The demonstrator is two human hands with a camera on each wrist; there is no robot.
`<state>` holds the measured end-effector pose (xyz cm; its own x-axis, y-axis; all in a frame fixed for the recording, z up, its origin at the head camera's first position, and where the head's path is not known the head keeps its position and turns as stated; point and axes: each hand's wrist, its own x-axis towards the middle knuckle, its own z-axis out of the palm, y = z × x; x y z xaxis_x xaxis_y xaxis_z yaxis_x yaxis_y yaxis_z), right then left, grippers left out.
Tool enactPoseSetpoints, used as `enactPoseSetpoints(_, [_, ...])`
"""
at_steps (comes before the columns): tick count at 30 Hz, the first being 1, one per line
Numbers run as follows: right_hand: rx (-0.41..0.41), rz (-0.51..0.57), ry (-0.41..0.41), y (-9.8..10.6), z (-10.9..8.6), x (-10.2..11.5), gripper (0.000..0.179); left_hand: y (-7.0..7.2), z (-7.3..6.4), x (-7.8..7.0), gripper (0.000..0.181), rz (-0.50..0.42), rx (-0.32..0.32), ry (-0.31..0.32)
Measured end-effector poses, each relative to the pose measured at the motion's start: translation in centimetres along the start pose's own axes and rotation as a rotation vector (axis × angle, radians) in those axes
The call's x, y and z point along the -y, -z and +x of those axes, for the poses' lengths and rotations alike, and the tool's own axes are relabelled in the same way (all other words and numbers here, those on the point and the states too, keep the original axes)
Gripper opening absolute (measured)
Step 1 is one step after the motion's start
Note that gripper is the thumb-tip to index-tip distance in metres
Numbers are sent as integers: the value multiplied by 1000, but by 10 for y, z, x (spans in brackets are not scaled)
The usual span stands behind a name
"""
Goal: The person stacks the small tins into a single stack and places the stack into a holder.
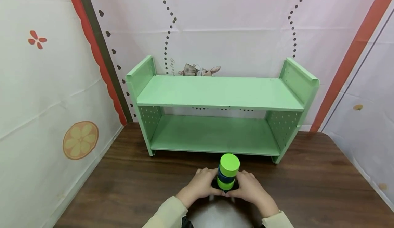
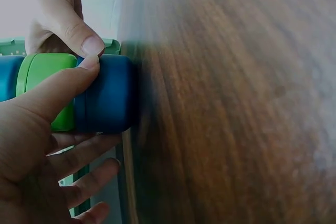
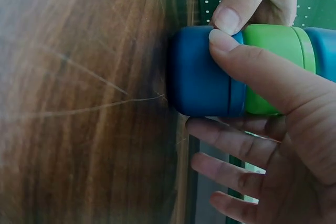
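Observation:
A small upright stack of round green and blue containers stands on the wooden table, bright green on top in the head view. My left hand holds it from the left and my right hand from the right. Both thumbs meet across the near side of the lowest blue container, just below a green band. Forefingers reach round the far side, while the other fingers spread loosely behind. In both wrist views the blue base sits right at the tabletop.
Behind the stack stands a light green two-tier shelf with perforated side panels. The brown wooden table extends to both sides. Patterned white cloth hangs behind and along the sides.

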<state>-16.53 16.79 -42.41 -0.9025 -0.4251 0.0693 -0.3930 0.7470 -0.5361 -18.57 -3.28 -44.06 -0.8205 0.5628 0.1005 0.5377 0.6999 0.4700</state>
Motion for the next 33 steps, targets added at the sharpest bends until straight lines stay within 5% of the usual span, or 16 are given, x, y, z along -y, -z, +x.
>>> enactPoseSetpoints(19, [-12, -34, -71, 4, -2, 12, 56, 6, 2, -7, 54, 61, 37, -17])
enactPoseSetpoints(33, [16, -10, -34, 6, -8, 14, 53, 9, -5, -12, 54, 61, 62, -28])
